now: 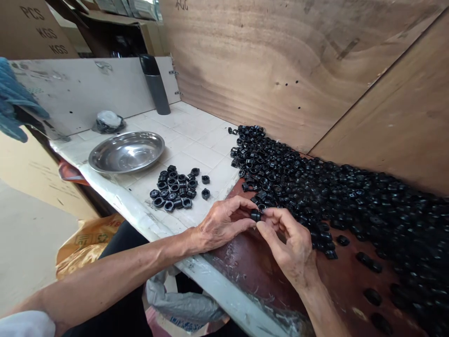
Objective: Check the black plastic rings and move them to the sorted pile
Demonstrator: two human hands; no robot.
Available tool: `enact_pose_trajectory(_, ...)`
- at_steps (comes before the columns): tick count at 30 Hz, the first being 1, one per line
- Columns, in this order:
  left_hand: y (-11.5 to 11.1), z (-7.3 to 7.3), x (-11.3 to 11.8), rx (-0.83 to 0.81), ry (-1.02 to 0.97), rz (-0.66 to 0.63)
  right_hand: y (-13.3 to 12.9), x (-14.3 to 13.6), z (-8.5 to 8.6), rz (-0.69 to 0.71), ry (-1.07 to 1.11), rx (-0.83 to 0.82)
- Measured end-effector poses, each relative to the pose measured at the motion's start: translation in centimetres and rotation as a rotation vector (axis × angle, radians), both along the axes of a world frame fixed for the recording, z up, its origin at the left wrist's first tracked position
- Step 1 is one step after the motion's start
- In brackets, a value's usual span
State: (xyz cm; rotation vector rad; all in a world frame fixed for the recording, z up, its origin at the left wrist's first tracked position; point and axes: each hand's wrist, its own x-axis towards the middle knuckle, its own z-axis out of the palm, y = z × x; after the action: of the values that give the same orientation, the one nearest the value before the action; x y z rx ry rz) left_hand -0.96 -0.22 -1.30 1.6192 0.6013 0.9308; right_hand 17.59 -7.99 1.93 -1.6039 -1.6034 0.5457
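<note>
While both hands meet over the near edge of a dark red sheet (pixel 242 271), a small black part (pixel 255 215) sits between their fingertips, short and round-sided with a slight sheen and a ridged band; its finer detail is too small to tell. The left hand (pixel 226 223) pinches it from the left between thumb and fingers, and the right hand (pixel 289 236) grips its right end the same way. Close behind, a broad heap of similar black pieces (pixel 298 182) spreads right along a plywood panel (pixel 266 61), which bounds the far side. To the left, white tiles of the bench (pixel 199 140) run between that heap and a smaller cluster of ring-like pieces (pixel 175 189), with a shiny metal bowl (pixel 126 152) farther left. A low white board (pixel 115 86) closes the bench's far left, and its plastic-wrapped near edge (pixel 206 276) passes beneath the left forearm.
</note>
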Motion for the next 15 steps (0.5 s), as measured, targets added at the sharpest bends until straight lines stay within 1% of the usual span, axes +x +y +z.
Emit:
enact_pose_trajectory(2, 0.0, 0.1, -0.1, 0.047, 0.028, 0.005, 0.1, -0.1, -0.1, 0.0, 0.03, -0.016)
enact_pose_trajectory(4, 0.1, 0.1, -0.3, 0.141, 0.089, 0.02, 0.2, -0.3, -0.1, -0.014, 0.044, -0.07)
enact_pose_trajectory(7, 0.1, 0.0, -0.6, 0.349, 0.192, 0.049, 0.3, -1.0, 0.1, -0.061, 0.131, -0.189)
enact_pose_trajectory(10, 0.2, 0.1, -0.7, 0.546, 0.224, 0.046, 0.3, -1.8, 0.0, -0.053, 0.245, -0.304)
enact_pose_trajectory(11, 0.2, 0.1, -0.7, 0.591, 0.234, 0.033, 0.3, -1.8, 0.0, -0.037, 0.225, -0.323)
enact_pose_trajectory(13, 0.3, 0.3, -1.0, 0.656, 0.304, -0.015, 0.3, -1.3, 0.0, -0.016, 0.08, -0.329)
enact_pose_trajectory(15, 0.7, 0.3, -1.6, 0.702, 0.447, -0.028, 0.3, 0.2, 0.3, -0.043, -0.087, -0.307)
